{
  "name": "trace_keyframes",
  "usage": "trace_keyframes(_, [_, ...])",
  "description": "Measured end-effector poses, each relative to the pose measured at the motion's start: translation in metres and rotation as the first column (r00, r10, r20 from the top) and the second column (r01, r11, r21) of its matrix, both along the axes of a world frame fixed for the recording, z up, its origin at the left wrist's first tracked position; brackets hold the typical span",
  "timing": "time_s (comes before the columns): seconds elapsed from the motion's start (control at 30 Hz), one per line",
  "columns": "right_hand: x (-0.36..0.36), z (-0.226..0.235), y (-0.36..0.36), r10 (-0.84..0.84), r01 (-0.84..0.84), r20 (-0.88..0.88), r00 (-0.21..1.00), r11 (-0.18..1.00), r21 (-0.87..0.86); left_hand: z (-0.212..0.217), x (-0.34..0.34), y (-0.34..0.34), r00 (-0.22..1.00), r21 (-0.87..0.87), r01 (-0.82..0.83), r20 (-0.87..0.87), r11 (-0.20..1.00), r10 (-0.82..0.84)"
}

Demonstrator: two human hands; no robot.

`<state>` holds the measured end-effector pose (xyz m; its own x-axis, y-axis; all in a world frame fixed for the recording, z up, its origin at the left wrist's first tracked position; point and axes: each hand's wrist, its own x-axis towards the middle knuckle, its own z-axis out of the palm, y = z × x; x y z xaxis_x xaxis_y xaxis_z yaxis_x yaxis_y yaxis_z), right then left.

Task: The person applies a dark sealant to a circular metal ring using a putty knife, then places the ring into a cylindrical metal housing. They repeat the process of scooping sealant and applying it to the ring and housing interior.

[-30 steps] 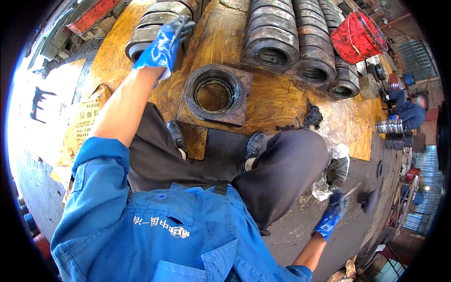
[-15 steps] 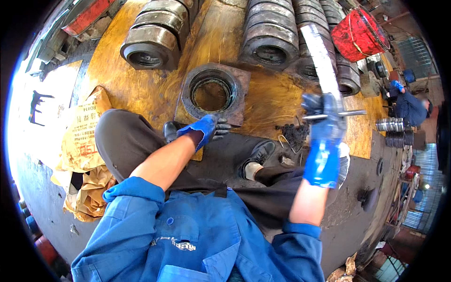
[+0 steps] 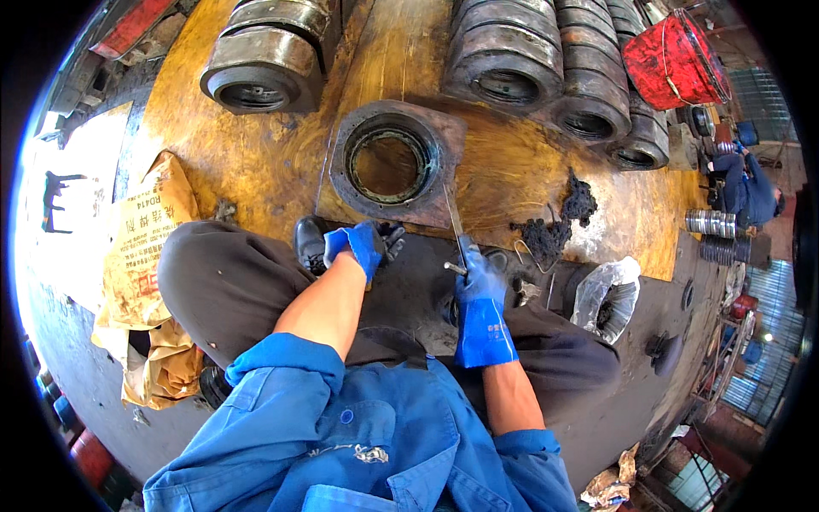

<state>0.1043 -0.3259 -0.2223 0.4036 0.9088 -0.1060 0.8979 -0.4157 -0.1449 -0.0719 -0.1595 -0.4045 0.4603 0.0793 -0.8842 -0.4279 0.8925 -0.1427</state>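
Both my hands wear blue rubber gloves. My right hand (image 3: 480,286) is closed around a thin metal tool with a flat blade (image 3: 454,224) that points up toward a square metal plate with a round ring (image 3: 388,162) on the wooden board. My left hand (image 3: 358,245) rests near my left shoe, just below the plate's near edge, and I cannot tell whether its fingers hold anything. I sit with knees bent, my dark trousers filling the middle.
Stacked heavy metal rings (image 3: 256,60) and a second stack of rings (image 3: 546,68) stand at the back. A red bucket (image 3: 674,55) is far right. Black debris (image 3: 559,222), a plastic bag (image 3: 607,294) and a yellow paper sack (image 3: 145,256) lie around. Another person (image 3: 746,183) crouches at right.
My right hand has come down from holding the tool high to low by my shoe. My left hand, earlier stretched out to the far-left rings, stays beside my shoe.
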Motion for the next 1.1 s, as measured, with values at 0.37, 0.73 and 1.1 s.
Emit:
trace_keyframes(0.37, [0.026, -0.118, -0.022, -0.01, 0.873, -0.96, -0.279, 0.413, -0.259, 0.111, 0.004, 0.039, -0.244, -0.123, 0.758, -0.964, -0.641, -0.103])
trace_keyframes(0.73, [-0.027, -0.121, 0.077, -0.409, 0.818, -0.843, -0.351, 0.304, -0.488, 0.107, 0.004, 0.061, -0.343, -0.282, 0.843, -0.938, -0.457, -0.054])
trace_keyframes(1.1, [-0.013, -0.149, 0.072, -0.195, 0.787, -0.856, -0.479, 0.336, -0.518, 0.125, 0.023, 0.067, -0.226, -0.199, 0.877, -0.974, -0.438, -0.011])
